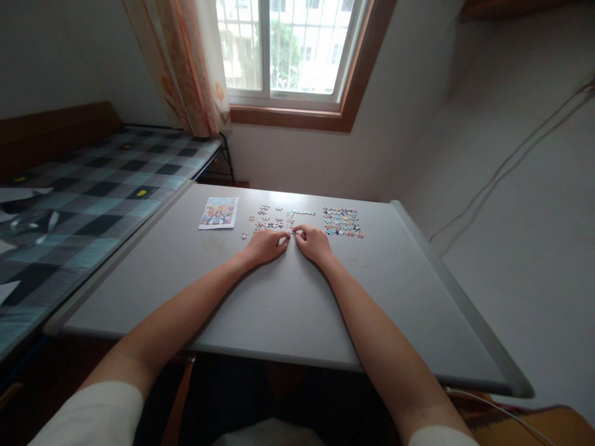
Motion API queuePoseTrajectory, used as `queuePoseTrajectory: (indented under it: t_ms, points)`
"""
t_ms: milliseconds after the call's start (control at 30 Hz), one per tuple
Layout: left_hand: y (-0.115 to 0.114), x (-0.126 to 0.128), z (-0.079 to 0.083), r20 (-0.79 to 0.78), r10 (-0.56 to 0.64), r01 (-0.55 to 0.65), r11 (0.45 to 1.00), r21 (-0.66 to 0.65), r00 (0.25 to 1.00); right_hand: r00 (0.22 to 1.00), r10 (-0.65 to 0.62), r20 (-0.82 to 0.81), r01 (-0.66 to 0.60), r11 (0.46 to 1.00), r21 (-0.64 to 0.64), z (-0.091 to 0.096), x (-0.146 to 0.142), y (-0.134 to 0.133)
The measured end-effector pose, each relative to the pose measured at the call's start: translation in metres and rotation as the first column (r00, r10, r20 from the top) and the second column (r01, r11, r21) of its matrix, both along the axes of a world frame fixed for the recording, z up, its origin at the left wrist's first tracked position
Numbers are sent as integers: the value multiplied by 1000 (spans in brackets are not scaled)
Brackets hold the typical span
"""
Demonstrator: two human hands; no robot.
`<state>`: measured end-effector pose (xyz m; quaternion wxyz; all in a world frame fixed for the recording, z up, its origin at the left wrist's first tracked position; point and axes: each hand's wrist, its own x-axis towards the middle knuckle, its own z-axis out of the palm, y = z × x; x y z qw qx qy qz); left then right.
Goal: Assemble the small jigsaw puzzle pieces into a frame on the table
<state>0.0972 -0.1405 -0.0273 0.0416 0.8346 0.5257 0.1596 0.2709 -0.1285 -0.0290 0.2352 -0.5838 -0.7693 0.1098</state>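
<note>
My left hand [268,246] and my right hand [315,243] rest on the table with their fingertips meeting at the lower end of a partly joined puzzle edge [290,220]. This edge runs down and then right along its top, like a corner. Both hands are closed in a pinch at a jigsaw piece there, which is tiny and mostly covered by the fingers. Loose jigsaw pieces [264,210] lie beyond my left hand, some partly hidden by it. To the right, a block of many puzzle pieces [341,221] is laid out in rows.
A printed picture card [219,213] lies left of the pieces on the grey-white table [279,310]. A bed with a checked cover [139,167] stands along the left. Ahead are a window [297,49] and a curtain [186,68]; a cable [506,158] hangs on the right wall.
</note>
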Motion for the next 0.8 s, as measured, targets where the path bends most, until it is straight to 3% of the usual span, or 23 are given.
queuePoseTrajectory:
  t_ms: [800]
  points:
    - [1, -1, -2, -16, -12, 12, 1000, 11, 1000, 1000, 1, -2, -1, 1000, 2, 0, 0, 0]
